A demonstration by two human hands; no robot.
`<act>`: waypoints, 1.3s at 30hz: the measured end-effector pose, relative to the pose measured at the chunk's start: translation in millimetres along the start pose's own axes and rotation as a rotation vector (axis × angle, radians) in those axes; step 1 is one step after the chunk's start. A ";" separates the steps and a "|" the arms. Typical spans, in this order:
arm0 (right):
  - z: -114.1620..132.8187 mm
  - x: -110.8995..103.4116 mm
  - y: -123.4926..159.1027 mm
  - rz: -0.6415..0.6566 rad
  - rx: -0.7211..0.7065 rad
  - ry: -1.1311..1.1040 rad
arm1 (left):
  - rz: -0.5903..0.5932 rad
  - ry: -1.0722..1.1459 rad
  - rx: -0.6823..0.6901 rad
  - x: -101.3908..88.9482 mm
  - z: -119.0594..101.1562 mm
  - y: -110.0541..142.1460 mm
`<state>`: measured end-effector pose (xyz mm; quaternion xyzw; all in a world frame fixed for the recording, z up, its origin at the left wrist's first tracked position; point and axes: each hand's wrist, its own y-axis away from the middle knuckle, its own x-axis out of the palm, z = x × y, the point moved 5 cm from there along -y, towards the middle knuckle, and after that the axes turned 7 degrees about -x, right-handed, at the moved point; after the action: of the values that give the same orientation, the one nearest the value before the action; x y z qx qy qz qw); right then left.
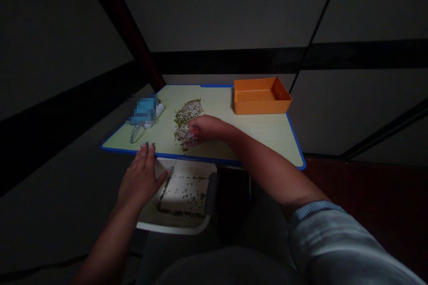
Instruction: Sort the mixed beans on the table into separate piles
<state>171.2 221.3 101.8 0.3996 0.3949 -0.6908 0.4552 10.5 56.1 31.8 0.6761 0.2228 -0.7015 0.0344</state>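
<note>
Small greenish-brown grains mixed with pale bits lie in a loose pile point(187, 113) on the table. My right hand point(207, 127) is at the pile's near right side, fingers curled closed. Something pinkish and partly see-through shows at its fingers; its kind I cannot make out. A white tray point(213, 168) sits below the table's front edge, dark grains scattered inside and gathered along its sides. My left hand point(142, 178) is over the tray's left side, fingers stretched toward the table edge and thumb apart. Whether it grips the rim is hidden.
The pale tabletop point(220, 98) has a blue edge. An orange box point(261, 107) stands at its back right. At the left lies a blurred blue item point(144, 111) on something white, with a thin loop point(134, 133) in front. Walls rise behind and to the left.
</note>
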 end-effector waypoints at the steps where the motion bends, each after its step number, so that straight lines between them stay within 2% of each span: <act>1: 0.3 -0.1 0.2 0.003 0.000 -0.003 | 0.000 0.000 0.002 0.0 0.1 0.1; 21: 4.7 2.3 -1.0 0.050 0.017 0.099 | -0.012 -0.003 0.007 -0.5 -1.0 -0.3; 29: 10.3 -1.8 3.6 0.082 0.071 0.073 | -0.005 -0.008 0.007 -0.8 -0.6 0.6; 39: 11.1 1.7 2.0 0.137 0.069 0.103 | -0.010 -0.016 0.007 -0.8 -2.0 0.1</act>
<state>170.5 210.1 104.0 0.4759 0.3655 -0.6498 0.4666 12.5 56.5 32.6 0.6695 0.2235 -0.7077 0.0300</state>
